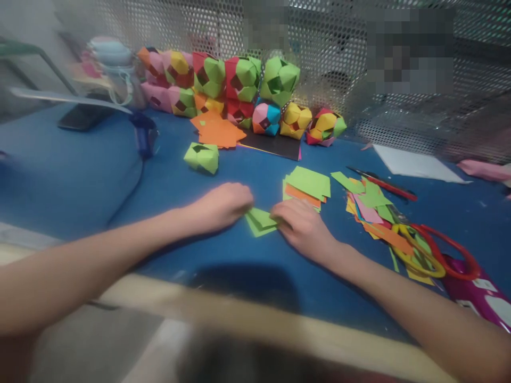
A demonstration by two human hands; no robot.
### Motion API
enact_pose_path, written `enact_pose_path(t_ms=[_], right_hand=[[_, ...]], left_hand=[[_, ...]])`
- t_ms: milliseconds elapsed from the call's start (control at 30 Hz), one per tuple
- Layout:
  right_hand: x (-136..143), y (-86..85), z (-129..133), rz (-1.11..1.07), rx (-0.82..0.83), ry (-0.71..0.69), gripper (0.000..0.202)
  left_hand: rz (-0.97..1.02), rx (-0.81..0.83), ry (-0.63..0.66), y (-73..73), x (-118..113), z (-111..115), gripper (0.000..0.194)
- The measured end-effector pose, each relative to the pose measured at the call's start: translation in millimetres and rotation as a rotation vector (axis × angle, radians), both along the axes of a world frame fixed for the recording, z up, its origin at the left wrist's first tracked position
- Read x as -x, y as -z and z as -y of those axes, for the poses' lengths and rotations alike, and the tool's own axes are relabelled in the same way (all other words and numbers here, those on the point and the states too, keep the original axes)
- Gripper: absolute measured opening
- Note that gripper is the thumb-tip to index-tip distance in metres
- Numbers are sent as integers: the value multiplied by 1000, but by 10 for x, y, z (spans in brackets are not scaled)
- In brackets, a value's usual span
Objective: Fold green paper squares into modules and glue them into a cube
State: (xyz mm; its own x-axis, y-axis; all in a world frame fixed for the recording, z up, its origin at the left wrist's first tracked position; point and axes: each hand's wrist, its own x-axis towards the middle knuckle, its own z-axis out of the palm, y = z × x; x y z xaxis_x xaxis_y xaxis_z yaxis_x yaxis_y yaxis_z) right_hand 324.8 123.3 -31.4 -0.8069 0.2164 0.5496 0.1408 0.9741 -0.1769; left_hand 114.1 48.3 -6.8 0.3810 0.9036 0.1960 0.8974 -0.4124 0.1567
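Note:
Between my hands is a green paper sheet (pixel 260 219), partly folded, lying on or just over the blue table. My left hand (pixel 231 203) is closed on its left edge, fingers curled under and partly hidden. At the right edge, my right hand (pixel 301 223) pinches the same paper. Just beyond my right hand lies a small stack of green and orange paper squares (pixel 309 182). A green folded paper ball (pixel 202 158) rests past my left hand.
Folded paper balls (pixel 241 77) stand in two rows along the perforated metal screen (pixel 327 32). Orange sheets (pixel 219 130) lie before them. On the right are paper scraps (pixel 369 205), yellow-handled scissors (pixel 419 252) and red-handled scissors (pixel 455 250). A blue glue gun (pixel 144 135) stands left.

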Motion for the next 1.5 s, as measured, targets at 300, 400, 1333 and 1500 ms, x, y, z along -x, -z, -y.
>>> enact_pose_path(t_ms=[300,400,1333,1500], right_hand=[[-22,-100,33,132,-257,-54,28],[-59,-157,31,203,-274,-67,31],[138,-105,60,-186,1057,154,23],[63,-200,44,-66,903,176,19]], left_hand=[[-255,-66,44,-30,7,44,18],[-242,-53,35,-39,15,41,19],[834,199,-487,-107,-255,178,13],[743,170,-445,-72,-147,117,16]])
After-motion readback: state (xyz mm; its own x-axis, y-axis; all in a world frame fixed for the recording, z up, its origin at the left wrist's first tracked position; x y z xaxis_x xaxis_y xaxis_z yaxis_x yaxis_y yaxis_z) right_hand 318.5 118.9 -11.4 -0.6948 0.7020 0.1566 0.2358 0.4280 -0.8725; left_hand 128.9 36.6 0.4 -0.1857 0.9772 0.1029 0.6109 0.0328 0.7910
